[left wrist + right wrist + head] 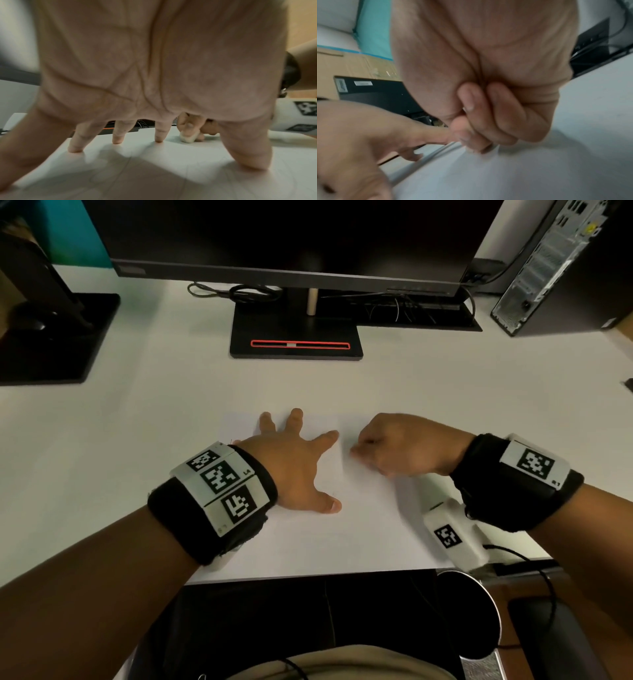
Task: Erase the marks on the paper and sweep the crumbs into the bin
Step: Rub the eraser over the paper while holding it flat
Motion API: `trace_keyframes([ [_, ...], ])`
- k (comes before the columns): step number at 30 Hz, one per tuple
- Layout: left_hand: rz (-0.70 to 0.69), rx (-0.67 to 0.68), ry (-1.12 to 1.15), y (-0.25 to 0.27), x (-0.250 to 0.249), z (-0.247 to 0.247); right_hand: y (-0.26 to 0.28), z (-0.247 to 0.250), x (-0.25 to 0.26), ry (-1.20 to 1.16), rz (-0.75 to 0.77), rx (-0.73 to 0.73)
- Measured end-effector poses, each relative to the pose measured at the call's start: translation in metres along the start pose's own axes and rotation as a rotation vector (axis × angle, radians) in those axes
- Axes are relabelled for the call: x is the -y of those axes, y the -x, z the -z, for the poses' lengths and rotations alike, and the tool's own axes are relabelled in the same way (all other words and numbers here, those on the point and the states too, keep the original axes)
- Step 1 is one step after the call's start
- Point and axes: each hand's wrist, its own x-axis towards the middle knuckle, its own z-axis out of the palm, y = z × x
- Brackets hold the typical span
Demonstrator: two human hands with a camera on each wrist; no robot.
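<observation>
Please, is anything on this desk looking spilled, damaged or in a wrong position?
Nothing stands out. The paper lies flat and whole on the white desk, the left hand presses it with spread fingers, and the right hand pinches a white eraser against it. Any crumbs are too small to see.

Splayed left hand [154, 67] on paper [154, 175]

The left hand [291, 470] lay flat, palm down, its fingers [118, 133] straight and spread wide, thumb stretched toward the body; the right hand [394, 446] was curled into a loose fist just beside it, fingertips [467, 140] pinched together and pointing down; both forearms reached forward, each wrist wrapped in a black band.
</observation>
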Motion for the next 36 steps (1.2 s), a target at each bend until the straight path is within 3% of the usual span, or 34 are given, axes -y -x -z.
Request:
trace_keyframes([
  [2,0.004,-0.007,-0.002,0.0,0.0,0.0,0.002,-0.004,0.003,0.021,0.011,-0.034],
  [6,0.006,-0.019,-0.008,-0.001,0.0,0.0,0.007,-0.013,0.009,0.034,0.063,0.082],
  [10,0.015,-0.016,-0.007,-0.001,-0.001,0.001,0.002,-0.002,0.002,-0.003,0.001,-0.047],
  [15,0.017,-0.013,-0.013,-0.001,-0.003,0.002,0.009,-0.011,0.007,0.033,0.062,0.104],
  [20,0.018,0.002,-0.022,0.002,-0.004,0.004,0.008,-0.003,0.004,0.038,0.007,-0.026],
  [24,0.008,-0.002,-0.026,0.003,-0.003,0.005,0.019,-0.012,0.011,0.111,0.082,0.114],
  [28,0.01,0.01,-0.05,0.006,-0.005,0.008,0.013,0.002,-0.001,0.088,0.019,-0.045],
  [33,-0.007,0.01,-0.063,0.003,-0.001,0.006,0.023,-0.016,0.008,0.121,0.084,0.089],
  [36,-0.006,0.008,-0.067,0.004,-0.001,0.006,0.017,-0.006,-0.002,0.062,0.021,0.02],
])
